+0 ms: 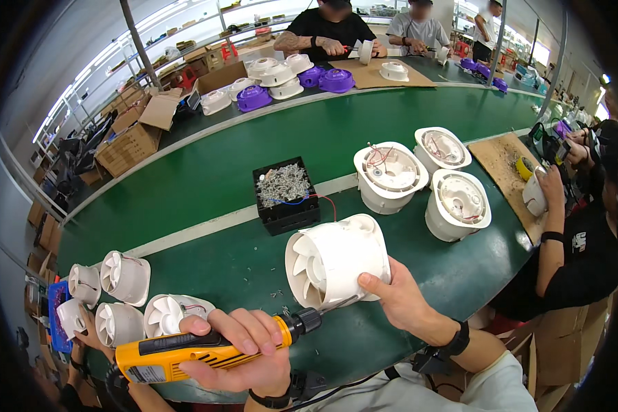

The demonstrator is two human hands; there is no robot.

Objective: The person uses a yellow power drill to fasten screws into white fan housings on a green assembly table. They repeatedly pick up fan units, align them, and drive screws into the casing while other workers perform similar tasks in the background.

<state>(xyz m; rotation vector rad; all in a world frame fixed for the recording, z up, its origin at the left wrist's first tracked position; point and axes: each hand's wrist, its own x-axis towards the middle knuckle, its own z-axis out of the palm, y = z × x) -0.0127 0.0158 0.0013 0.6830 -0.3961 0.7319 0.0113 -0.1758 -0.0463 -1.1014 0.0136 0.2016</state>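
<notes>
L hand (254,353) is wrapped round a yellow elec. screwdriver (161,356), nearer than & L of black box (292,223), chuck (303,321) pointing R; R hand (405,299) grips white fan housing (353,257), thumb on its wall, other fingers mostly hidden. Housing's held up tilted, just nearer than & R of box, fan blades (309,268) facing L; thin bit (347,301) runs by its lower edge, can't tell if touching. Box holds a heap of small screws (281,182), w/ blue wire (292,202) across its near side. Few loose screws (277,294) on green bench (240,275), nearer than box. R of box: three white housings (384,199), open ends up, red wires (378,158) showing. Well L of box, nearer: four white housings close together, plus blue crate (57,323) & another person's hand (89,333) on a white part (69,317). Beyond box: cluster of purple & white covers (254,97), two co-workers (329,31) holding parts. Far R of box: brown board (491,152), another co-worker's hand (551,182) on a white unit (534,196).
</notes>
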